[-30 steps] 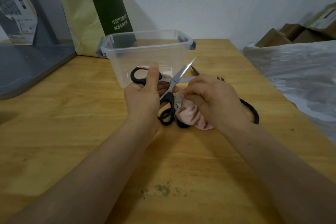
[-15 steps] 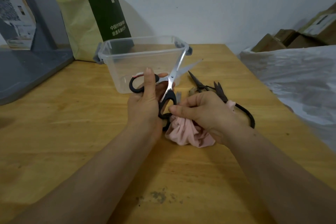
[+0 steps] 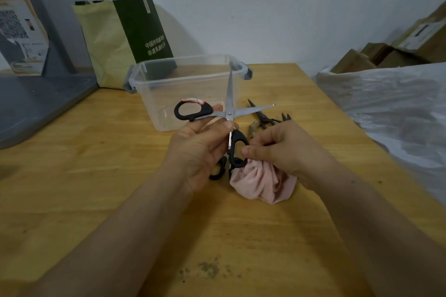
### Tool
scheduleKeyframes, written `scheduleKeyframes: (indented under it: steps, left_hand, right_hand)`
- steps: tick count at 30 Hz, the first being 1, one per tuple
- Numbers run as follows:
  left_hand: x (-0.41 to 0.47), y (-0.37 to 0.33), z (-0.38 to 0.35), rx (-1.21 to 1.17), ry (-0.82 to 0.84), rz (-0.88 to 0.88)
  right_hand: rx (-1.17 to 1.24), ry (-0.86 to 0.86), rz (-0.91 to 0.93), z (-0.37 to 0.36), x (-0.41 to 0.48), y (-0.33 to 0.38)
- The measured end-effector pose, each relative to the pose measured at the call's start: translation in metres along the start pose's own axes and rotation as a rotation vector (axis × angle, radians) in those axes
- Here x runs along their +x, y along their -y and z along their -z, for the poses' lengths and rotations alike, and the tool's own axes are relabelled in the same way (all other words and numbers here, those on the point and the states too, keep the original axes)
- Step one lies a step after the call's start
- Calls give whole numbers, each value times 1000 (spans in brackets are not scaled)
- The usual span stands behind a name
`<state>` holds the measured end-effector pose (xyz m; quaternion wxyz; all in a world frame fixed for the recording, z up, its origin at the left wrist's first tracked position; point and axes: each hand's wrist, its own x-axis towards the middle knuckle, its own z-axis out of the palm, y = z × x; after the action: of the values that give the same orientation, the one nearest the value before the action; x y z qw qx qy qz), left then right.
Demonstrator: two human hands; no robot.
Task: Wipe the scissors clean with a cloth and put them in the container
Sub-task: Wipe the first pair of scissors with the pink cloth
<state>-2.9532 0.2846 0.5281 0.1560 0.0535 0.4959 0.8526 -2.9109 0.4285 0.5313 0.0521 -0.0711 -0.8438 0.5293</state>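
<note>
One bag (image 3: 141, 31), Chinese print | left hand (image 3: 196, 152) grips scissors (image 3: 229, 113) | right hand (image 3: 286, 149) holds cloth (image 3: 263, 183)

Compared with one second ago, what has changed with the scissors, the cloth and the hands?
The scissors opened wide: one blade now points up, the other to the right. The right hand with the pink cloth moved from the blades down to the lower black handle. Unchanged: the left hand grips the scissors, the clear container stands behind, the other scissors lie on the table.
</note>
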Motion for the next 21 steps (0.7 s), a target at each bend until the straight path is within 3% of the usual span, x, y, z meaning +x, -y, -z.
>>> scheduleKeyframes:
  steps: [5,9,14,18,21]
  left_hand:
    - [-1,2,-1,50,-84,-92]
    - [-1,1,0,165,-121,-106]
    - [-2,4,-3,344,-113,-120]
    - [-5,5,-6,360,-95,-127]
    - [-7,8,-8,333,-77,-119]
  right_hand:
    - [-67,23,-11,9,-2,4]
    - [-21,-273,-30,52,2,-4]
    - [134,-529,138,61,3,-4]
    - [83,-453,383,35,-5,7]
    - [111,-326,408,11,-1,5]
